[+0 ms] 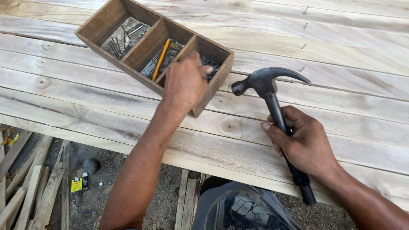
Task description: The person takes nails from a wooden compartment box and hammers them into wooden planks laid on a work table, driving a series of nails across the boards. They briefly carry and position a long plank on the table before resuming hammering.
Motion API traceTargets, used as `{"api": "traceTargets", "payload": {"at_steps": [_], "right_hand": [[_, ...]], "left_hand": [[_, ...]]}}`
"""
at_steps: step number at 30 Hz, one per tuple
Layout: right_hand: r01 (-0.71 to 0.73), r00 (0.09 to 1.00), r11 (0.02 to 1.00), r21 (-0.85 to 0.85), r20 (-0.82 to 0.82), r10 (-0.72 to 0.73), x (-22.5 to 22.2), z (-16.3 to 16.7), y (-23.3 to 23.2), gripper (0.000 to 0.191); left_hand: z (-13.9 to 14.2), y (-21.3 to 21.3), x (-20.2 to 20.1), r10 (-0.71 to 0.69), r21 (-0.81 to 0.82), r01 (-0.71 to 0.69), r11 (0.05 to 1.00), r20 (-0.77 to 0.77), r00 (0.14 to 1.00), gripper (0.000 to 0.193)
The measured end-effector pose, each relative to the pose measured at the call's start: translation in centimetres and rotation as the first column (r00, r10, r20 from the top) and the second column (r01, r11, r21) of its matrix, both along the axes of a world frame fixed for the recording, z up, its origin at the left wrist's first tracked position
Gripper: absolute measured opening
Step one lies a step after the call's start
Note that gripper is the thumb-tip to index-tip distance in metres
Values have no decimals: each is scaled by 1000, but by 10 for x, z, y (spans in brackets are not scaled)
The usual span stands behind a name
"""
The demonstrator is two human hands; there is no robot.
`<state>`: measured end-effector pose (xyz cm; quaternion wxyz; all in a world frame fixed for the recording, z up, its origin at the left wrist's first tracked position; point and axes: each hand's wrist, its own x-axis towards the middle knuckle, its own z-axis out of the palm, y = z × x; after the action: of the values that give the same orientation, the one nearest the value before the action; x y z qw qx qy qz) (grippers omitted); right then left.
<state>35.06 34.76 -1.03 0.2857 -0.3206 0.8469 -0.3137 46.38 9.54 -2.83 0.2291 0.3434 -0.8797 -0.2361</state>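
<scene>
Nails sit in a three-part wooden box [106,19] at the upper left of the frame, resting on a table [341,106] of pale planks laid edge to edge. The left hand [184,81] reaches into the compartment nearest the middle of the picture, fingers curled down among the dark nails [211,64] there; whether it has pinched one cannot be told, since the fingertips are hidden. A yellow pencil [161,58] lies slanted in the middle compartment, and longer nails fill the far one. The right hand [307,145] is clenched around the black handle of a claw hammer [266,83], whose head stands upright to the right of the box, claw pointing right, held just above the planks at centre right. A few nails already stand partly driven along the boards at the upper right. Judging by this, the step in hand is fetching a nail while the hammer waits. The move to follow would call for a clean pinch on a single nail, setting it upright on a plank and steadying it there. Below the table edge lie scrap battens, bare ground and a small yellow packet.
</scene>
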Motion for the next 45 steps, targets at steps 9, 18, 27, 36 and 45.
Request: {"api": "traceTargets", "payload": {"at_steps": [9,18,27,36,45], "right_hand": [[-47,998,992,-118,29,51,-13,4,30,23],[97,962,991,92,-264,-70,-35,20,88,29],[91,917,996,-11,-390,-88,-75,12,107,24],[89,889,996,21,-453,-70,-105,-5,102,23],[12,933,999,47,-359,5,-120,-16,104,18]], "left_hand": [[-2,20,-6,-119,-149,82,985,-261,958,21],[-19,144,-63,-135,347,418,839,-613,779,10],[-40,125,-116,-239,445,543,712,-574,783,10],[-58,112,-139,-291,442,464,768,-404,867,9],[-63,115,-142,-486,290,555,780,-277,829,9]]}}
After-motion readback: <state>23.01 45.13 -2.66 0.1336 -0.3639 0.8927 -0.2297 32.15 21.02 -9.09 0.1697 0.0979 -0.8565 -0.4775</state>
